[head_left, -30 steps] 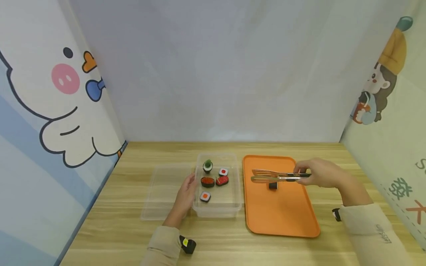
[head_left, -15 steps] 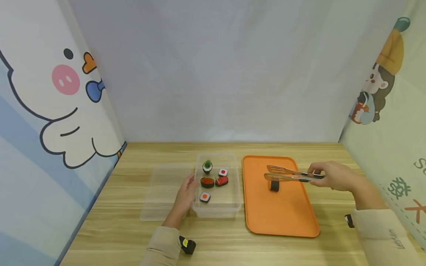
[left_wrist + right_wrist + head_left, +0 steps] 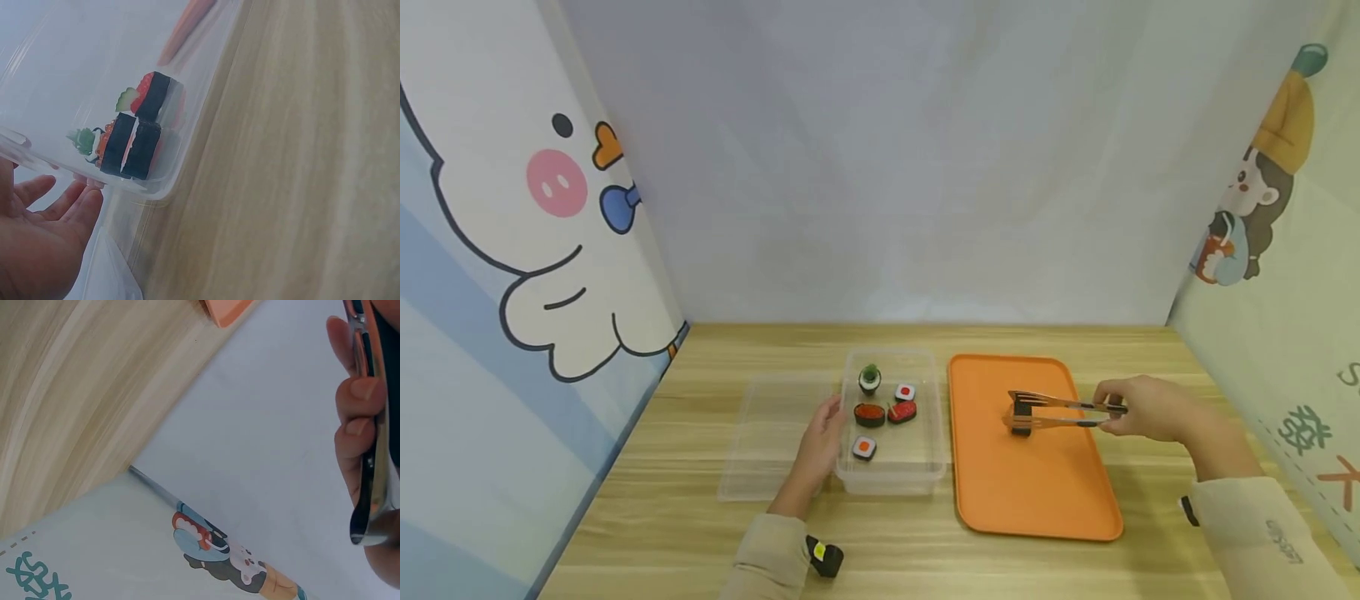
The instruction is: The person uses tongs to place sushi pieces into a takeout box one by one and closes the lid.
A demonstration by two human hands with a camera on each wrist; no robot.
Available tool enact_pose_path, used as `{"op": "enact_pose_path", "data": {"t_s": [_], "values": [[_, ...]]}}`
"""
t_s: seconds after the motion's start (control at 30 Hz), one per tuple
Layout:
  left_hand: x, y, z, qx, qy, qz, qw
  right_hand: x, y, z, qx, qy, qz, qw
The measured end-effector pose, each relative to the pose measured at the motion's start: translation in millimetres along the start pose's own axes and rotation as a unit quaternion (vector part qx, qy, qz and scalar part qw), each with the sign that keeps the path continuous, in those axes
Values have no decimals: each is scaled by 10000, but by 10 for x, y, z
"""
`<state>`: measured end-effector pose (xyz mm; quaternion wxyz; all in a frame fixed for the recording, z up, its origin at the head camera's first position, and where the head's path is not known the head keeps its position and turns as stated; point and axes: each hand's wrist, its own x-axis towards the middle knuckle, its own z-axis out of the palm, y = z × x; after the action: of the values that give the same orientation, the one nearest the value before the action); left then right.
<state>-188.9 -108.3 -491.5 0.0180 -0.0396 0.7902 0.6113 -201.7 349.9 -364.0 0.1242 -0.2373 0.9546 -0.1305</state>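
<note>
My right hand [image 3: 1150, 408] grips a pair of metal tongs [image 3: 1060, 422] with dark handles over the orange tray [image 3: 1037, 496]. Between the tong ends is a dark-wrapped toy sushi roll [image 3: 1021, 408]. In the right wrist view, curled fingers [image 3: 359, 394] wrap the tongs' handle. My left hand [image 3: 818, 442] rests along the left side of a clear plastic box [image 3: 891, 482], fingertips at its wall with the fingers loosely extended. Inside the box lie several toy sushi pieces, among them a roe-topped one [image 3: 869, 415], a red-topped one [image 3: 902, 412] and an orange-centred roll [image 3: 864, 448].
A clear lid [image 3: 767, 442] lies flat on the wooden table [image 3: 910, 554], left of the box and partly behind my left hand. The tray stands close to the box's right side. Printed curtains [image 3: 925, 183] enclose the table at the back and sides.
The right hand first drew back to the right, swinging the tongs off the roll. Then the tongs lowered, and their ends now straddle the roll. The left hand stayed at the box.
</note>
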Motion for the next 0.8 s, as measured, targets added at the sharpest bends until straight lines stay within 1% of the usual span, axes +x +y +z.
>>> {"op": "enact_pose_path", "data": {"t_s": [0.13, 0.27, 0.43, 0.57, 0.8], "values": [[0, 2, -2, 28, 30, 38, 10000, -11, -87, 8, -312, -56, 57, 9995], [4, 8, -9, 32, 24, 51, 10000, -26, -150, 15, -673, -15, 109, 9977], [6, 9, -11, 29, 9, 63, 10000, -27, -187, 55, -1125, 178, -59, 9935], [6, -2, -2, -1, 17, 29, 10000, -42, -142, 68, -1138, 246, -62, 9932], [4, 0, 5, 20, 19, 12, 10000, -90, -20, 62, -775, 246, -43, 9967]]}}
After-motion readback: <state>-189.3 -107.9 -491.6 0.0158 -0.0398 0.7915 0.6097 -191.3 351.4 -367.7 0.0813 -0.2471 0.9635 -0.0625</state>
